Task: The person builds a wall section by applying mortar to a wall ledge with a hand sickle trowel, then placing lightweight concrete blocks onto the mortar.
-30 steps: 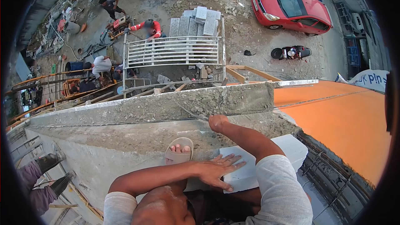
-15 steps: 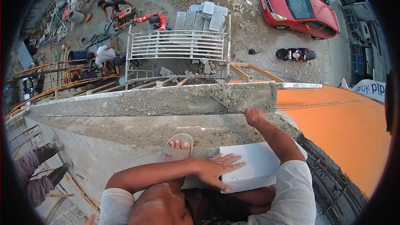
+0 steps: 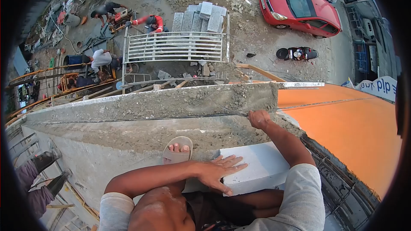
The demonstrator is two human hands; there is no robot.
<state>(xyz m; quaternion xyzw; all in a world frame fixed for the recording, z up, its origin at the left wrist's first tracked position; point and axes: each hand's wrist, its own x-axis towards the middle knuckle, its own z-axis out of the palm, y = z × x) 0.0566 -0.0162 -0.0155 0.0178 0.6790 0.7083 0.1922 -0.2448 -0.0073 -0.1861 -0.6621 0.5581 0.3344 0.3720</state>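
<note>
My left hand (image 3: 220, 172) lies with fingers spread on the near-left end of a pale concrete block (image 3: 259, 159), which rests beside my knee. My right hand (image 3: 259, 119) is closed round the grip of a trowel (image 3: 236, 112). Its blade is hard to make out against the wet grey mortar (image 3: 197, 102) spread along the wall top. A small heap of mortar stands just beyond the blade. My sandalled foot (image 3: 178, 149) is planted on the ledge, left of the block.
Beyond the wall the ground drops far below, with a slatted metal frame (image 3: 175, 47), stacked blocks (image 3: 183, 22), workers, a motorcycle (image 3: 297, 54) and a red car (image 3: 299, 10). An orange panel (image 3: 338, 124) adjoins the right. Another person's boots (image 3: 46, 160) stand on scaffolding at left.
The trowel blade, plainly visible before, now blends into the mortar, and mortar is heaped beyond it. My left hand stays on the block. The whole view has shifted slightly.
</note>
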